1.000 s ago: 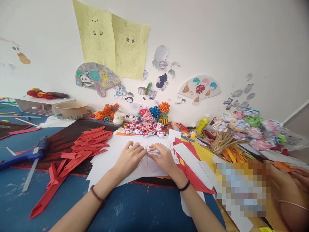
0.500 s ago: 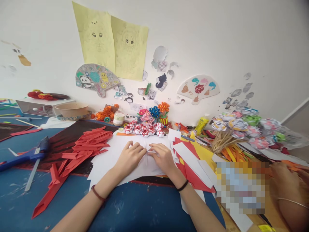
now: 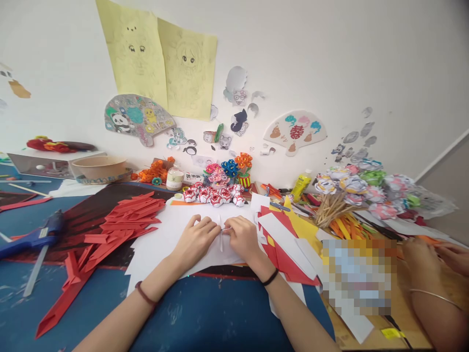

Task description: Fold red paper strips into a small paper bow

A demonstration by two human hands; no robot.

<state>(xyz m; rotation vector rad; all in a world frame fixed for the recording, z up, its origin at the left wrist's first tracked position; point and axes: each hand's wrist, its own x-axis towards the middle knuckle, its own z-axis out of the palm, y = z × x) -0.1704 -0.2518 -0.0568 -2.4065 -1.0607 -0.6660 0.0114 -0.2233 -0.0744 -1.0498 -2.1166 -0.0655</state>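
My left hand [image 3: 198, 239] and my right hand [image 3: 244, 238] meet over the white paper sheets [image 3: 157, 254], fingers closed in pinches. Between their fingertips is a thin white paper strip [image 3: 221, 243], standing out above and below the pinch. Just beyond my hands sits a row of red-and-white folded paper flowers [image 3: 214, 196]. Folded red paper strips [image 3: 126, 220] lie heaped left of my left hand. Beside my right wrist are red paper [image 3: 273, 244] and a cut white paper piece [image 3: 287, 244].
A blue glue gun [image 3: 40, 237] rests at the left, near a tan bowl [image 3: 98, 168]. Paper flowers on sticks [image 3: 351, 188] and a yellow bottle [image 3: 302, 185] stand at the right. A co-worker's hands [image 3: 421, 259] handle orange paper at the far right.
The view has swung slightly to the right. My hands stay together at the white strip, with my right fingers shifted a little. More of the co-worker's second hand shows.
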